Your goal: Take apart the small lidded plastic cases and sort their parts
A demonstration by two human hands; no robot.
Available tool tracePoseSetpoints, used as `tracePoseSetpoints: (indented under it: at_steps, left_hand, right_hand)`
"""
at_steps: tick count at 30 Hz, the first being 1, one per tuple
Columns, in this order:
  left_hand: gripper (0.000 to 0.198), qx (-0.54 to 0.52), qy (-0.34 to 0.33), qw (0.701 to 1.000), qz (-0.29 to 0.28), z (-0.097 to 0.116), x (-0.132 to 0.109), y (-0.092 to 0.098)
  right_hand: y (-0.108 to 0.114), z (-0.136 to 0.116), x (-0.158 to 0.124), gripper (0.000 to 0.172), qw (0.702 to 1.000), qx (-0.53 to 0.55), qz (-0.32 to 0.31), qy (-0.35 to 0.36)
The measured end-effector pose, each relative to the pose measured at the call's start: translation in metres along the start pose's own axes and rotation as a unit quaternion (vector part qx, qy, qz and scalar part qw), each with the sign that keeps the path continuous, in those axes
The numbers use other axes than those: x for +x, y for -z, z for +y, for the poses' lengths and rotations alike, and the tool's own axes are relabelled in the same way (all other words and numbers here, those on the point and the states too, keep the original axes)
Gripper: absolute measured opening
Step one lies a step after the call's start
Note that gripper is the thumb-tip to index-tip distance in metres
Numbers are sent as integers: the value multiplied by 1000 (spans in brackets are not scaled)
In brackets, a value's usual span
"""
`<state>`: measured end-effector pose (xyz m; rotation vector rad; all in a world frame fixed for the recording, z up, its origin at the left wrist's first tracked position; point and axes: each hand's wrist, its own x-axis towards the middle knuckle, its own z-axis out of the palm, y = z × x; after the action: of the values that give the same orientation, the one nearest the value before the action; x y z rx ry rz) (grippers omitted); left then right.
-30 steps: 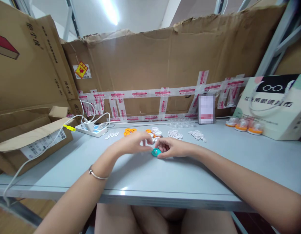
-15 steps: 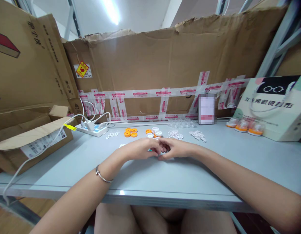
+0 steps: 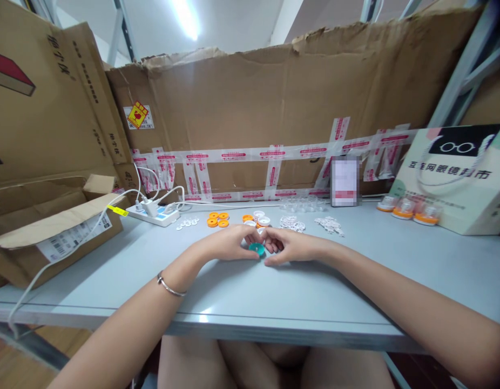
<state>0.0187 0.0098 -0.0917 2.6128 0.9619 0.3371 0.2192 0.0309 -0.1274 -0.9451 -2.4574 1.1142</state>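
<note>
A teal round dish-like piece (image 3: 257, 249) sits between the thumb and fingers of my left hand (image 3: 231, 243), just over the table top. Facing it from the right is my right hand (image 3: 294, 246), its fingers curled and its thumb held apart from them, with nothing visible in the gap. Its fingertips are close to the teal piece; whether they touch it I cannot tell. Right behind the hands lies a group of white and orange round pieces (image 3: 263, 221), partly hidden by my fingers.
Orange rings (image 3: 213, 222), small white parts (image 3: 188, 223), two white piles (image 3: 292, 223) (image 3: 330, 226) and clear cups (image 3: 302, 204) lie further back. At right are orange-based clear domes (image 3: 426, 215) and a paper bag (image 3: 456, 183); at left, a power strip (image 3: 163, 216) and an open carton (image 3: 80, 227).
My hands have drawn slightly apart, and the left fingers have lifted. The teal piece, mostly covered before, now shows in my left hand.
</note>
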Motion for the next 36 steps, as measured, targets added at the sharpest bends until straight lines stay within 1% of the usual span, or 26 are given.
tracePoseSetpoints:
  at_steps: [3,5,6,8,9,12,15,17,23,26,27,28,29,30,31,32,33,34,35,36]
  left_hand:
    - [28,-54,15,998,22,0,-3,11]
    - [27,-56,43,995,73,-6,-4,19]
    - [27,-38,63,991,108,-12,-5,22]
    - [25,34,114,978,171,-27,-5,26]
    - [23,83,143,969,185,-36,-5,27]
    - [19,185,208,948,152,-62,-5,25]
    - [19,212,231,941,131,-76,-2,22]
    - [19,219,235,938,126,-79,0,20]
    - [22,234,239,936,111,-76,3,17]
    - [22,235,240,935,112,-76,2,17]
    - [23,236,238,935,114,-76,2,17]
    - [23,236,235,936,117,-76,2,17]
    - [24,236,230,936,120,-75,2,17]
    - [24,236,226,937,125,-74,2,18]
    - [24,233,219,938,133,-72,2,19]
    - [23,227,208,941,142,-69,2,19]
    - [23,216,192,945,152,-65,2,20]
    - [22,200,169,952,161,-61,1,20]
    - [22,180,140,960,165,-55,1,19]
    - [21,156,109,968,162,-49,1,19]
  right_hand:
    - [0,-2,-1,40,1000,1,0,-3]
    - [0,-4,-2,41,1000,1,0,-6]
    - [0,-5,-2,41,1000,1,1,-8]
    - [0,-6,-2,41,1000,0,0,-13]
    - [0,-6,-2,41,1000,-1,1,-15]
    - [0,-5,-2,40,1000,-2,2,-16]
    - [0,-4,-1,41,1000,2,2,-12]
    - [0,-3,-1,41,1000,4,0,-10]
    - [-2,-4,-2,40,1000,11,4,-12]
    - [-1,-9,-2,36,998,60,9,5]
    - [2,-10,-2,34,996,81,29,10]
    - [8,-9,-2,32,993,96,68,13]
    - [16,-7,-3,32,986,102,128,13]
    - [28,-3,-4,31,974,94,205,9]
    - [41,3,-7,31,950,77,301,5]
    - [56,11,-11,29,917,55,394,-7]
    - [72,20,-17,26,873,27,485,-28]
    - [88,30,-26,22,819,-11,568,-79]
    - [102,40,-36,22,752,-53,642,-139]
    - [114,51,-47,25,705,-66,685,-172]
